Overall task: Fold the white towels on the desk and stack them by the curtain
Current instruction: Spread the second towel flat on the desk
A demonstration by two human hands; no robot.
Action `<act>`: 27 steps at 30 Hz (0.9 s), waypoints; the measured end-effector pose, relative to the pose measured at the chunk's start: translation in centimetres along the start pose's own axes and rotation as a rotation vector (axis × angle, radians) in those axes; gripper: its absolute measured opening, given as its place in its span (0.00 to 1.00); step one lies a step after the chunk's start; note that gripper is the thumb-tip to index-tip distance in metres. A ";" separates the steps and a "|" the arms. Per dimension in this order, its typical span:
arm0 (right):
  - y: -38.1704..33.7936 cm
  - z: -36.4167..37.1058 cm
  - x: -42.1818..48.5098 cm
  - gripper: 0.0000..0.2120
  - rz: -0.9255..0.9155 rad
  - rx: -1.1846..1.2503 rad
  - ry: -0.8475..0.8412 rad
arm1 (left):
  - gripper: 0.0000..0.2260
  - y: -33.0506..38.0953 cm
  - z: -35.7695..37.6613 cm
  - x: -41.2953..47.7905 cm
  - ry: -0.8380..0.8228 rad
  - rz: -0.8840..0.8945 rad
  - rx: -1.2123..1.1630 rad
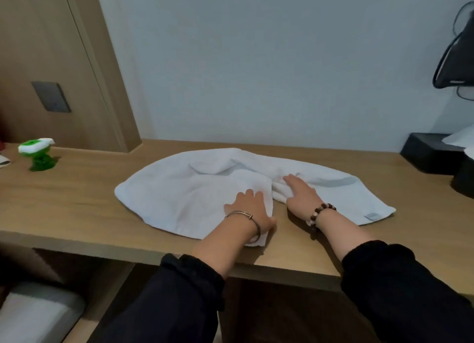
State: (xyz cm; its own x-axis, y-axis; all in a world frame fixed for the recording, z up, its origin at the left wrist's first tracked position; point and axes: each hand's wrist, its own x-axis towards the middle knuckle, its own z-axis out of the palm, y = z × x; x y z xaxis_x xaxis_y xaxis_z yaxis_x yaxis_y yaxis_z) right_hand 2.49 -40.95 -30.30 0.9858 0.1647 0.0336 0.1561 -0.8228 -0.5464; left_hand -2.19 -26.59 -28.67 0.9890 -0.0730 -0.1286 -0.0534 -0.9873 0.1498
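Towel (195,188), white and rumpled, spread across the wooden desk (64,201). Left hand (250,209) lies flat on its near edge; right hand (298,194) presses straight fingers into the bunched middle fold; neither grips it.

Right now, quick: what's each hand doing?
Left hand: on the white towel, fingertips hidden in the cloth; grip cannot be told.
Right hand: open, fingers flat on the bunched towel.

Both arms wear black sleeves, the left sleeve (184,291) and the right sleeve (400,286), bunched in soft folds at the forearm. A thin metal bangle (246,215) rings the wrist behind the left grip (247,206). A bracelet of brown and pale beads (322,211) sits behind the right grip (300,194).
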 end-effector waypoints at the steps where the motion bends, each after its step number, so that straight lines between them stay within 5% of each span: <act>1: -0.1 0.0 -1.5 0.30 0.008 0.042 0.029 | 0.22 -0.2 0.2 -1.2 0.025 -0.002 0.027; 5: 0.1 0.2 -4.3 0.24 0.007 0.041 0.118 | 0.13 -3.7 0.4 -3.2 0.156 0.092 0.091; 9: -0.5 0.0 -6.4 0.14 -0.090 -0.257 0.129 | 0.10 -9.1 -0.6 -4.8 0.224 0.137 0.239; 14: -0.7 -1.7 -8.0 0.11 -0.157 -0.683 0.330 | 0.12 -16.8 -2.5 -6.2 0.251 -0.105 0.520; 17: -0.2 -2.1 -8.4 0.10 -0.187 -0.512 0.354 | 0.12 -18.5 -3.5 -6.3 0.257 -0.324 0.474; 21: -0.6 -1.2 -7.6 0.16 -0.285 -0.287 0.471 | 0.18 -15.1 -2.2 -4.7 0.358 0.003 0.156; 23: -1.0 -0.8 -6.1 0.26 -0.197 -0.320 0.372 | 0.21 -12.8 -0.6 -4.1 0.369 0.126 -0.018; 27: -1.3 -1.0 -3.1 0.40 0.091 -0.275 0.004 | 0.30 -11.1 2.5 -2.9 0.261 0.074 -0.057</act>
State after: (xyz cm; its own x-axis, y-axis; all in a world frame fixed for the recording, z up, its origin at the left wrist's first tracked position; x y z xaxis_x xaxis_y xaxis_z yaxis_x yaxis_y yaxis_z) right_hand -0.73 -40.97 -28.83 0.9967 0.0816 -0.0017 0.0773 -0.9509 -0.2996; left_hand -4.84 -15.80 -32.39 0.9851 -0.0983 0.1410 -0.1263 -0.9704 0.2057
